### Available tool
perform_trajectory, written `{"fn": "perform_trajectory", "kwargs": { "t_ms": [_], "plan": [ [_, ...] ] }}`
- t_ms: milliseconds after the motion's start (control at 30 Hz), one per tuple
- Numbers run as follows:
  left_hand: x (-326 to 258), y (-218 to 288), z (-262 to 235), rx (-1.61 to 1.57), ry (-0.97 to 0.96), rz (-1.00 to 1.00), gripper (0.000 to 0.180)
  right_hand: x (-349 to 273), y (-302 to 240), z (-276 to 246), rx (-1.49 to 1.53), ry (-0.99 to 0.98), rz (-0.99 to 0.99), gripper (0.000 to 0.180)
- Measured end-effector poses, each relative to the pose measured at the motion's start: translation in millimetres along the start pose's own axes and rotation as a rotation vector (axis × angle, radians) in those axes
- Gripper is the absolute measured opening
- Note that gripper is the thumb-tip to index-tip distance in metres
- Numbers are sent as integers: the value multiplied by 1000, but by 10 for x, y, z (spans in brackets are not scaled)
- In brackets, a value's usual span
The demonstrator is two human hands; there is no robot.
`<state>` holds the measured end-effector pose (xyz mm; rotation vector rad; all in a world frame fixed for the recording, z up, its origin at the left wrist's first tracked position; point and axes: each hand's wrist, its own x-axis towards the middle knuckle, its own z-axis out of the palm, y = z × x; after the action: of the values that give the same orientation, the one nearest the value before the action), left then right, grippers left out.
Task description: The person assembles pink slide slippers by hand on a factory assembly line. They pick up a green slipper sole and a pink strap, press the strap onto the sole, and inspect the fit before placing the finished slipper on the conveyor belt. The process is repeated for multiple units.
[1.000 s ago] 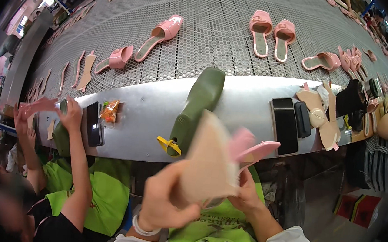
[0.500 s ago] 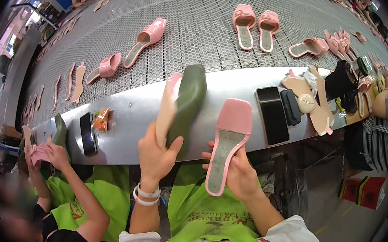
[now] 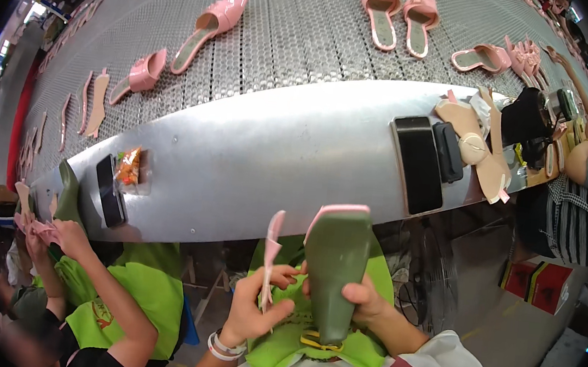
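My right hand [image 3: 360,302] grips a green shoe last [image 3: 333,276] with a pink sole edge showing at its top, held upright over my lap. My left hand [image 3: 253,310] pinches a thin pink insole piece [image 3: 272,252] edge-on, just left of the last. Both hands are close together above a bright green apron [image 3: 286,338]. A white band circles my left wrist.
A metal bench ledge [image 3: 275,153] carries two black phones [image 3: 417,163], a snack packet [image 3: 128,165] and tan sole pieces [image 3: 478,148]. Beyond it a mesh conveyor [image 3: 288,27] bears several pink sandals. A co-worker's hands [image 3: 62,235] work at the left; another person sits at the right.
The green last has come off the ledge down into my right hand at my lap. The pink sandal held before is gone from my right hand; my left hand now pinches a thin insole.
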<state>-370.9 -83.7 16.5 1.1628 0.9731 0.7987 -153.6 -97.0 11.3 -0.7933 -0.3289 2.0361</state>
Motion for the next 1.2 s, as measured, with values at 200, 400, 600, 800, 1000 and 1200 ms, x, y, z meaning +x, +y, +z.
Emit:
{"fn": "perform_trajectory", "kwargs": {
  "t_ms": [200,400,600,800,1000,1200],
  "plan": [
    [7,-275,180,-354,263,-133,32,-112,388,-55,31,-22,199,78],
    [10,-585,176,-215,345,-176,31,-43,621,-244,90,5,282,71],
    [3,-569,223,-204,404,-217,31,-34,641,-145,118,86,269,68],
    [5,-500,211,-224,407,-227,34,-27,643,-66,121,138,264,69],
    [4,-524,98,3,372,-180,29,-20,585,-46,-32,243,126,67],
    [142,116,-271,513,94,-99,26,-35,111,4,-1135,388,-628,74]
  ]
}}
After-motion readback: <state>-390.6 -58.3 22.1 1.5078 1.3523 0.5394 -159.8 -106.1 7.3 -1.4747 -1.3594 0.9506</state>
